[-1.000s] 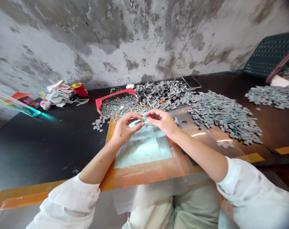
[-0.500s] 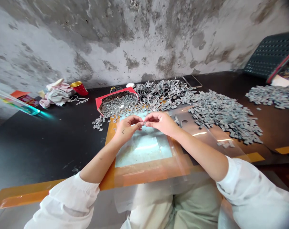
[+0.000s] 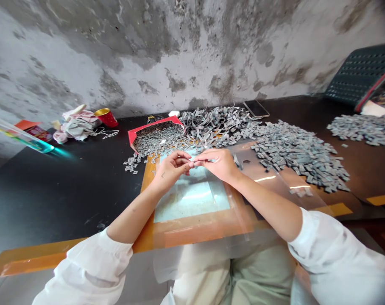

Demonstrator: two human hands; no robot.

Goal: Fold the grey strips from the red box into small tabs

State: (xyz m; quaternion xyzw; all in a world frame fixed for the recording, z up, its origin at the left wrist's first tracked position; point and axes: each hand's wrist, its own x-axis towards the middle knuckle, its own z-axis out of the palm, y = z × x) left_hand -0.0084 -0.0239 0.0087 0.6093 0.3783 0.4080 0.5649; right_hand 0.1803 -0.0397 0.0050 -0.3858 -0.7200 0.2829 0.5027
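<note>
Fingertips of both hands have drawn closer together over the past second, and the gray strip that lay flat between them now shows only as a small gray piece at their meeting point. The left hand and the right hand face each other above a pale, bright panel on a black desk, each grip pinched on the piece between thumb and fingers; its exact shape is too small to tell. White sleeves end below the elbows, and a small dark mark shows on the back of the left hand.

Just beyond the hands, a red-edged box holds a heap of tiny gray parts, some spilled at its near left corner. Beside it, a tangle of gray strips reaches toward a phone near the stained wall. Two loose strips lie near the right hand, beside a broad pile of short gray pieces. Farther right, a second pile lies before a dark perforated basket tipped on its side. At far left stand a red cup with a gold interior and a bundle of cloth. Orange tape runs along the desk's near edge.
</note>
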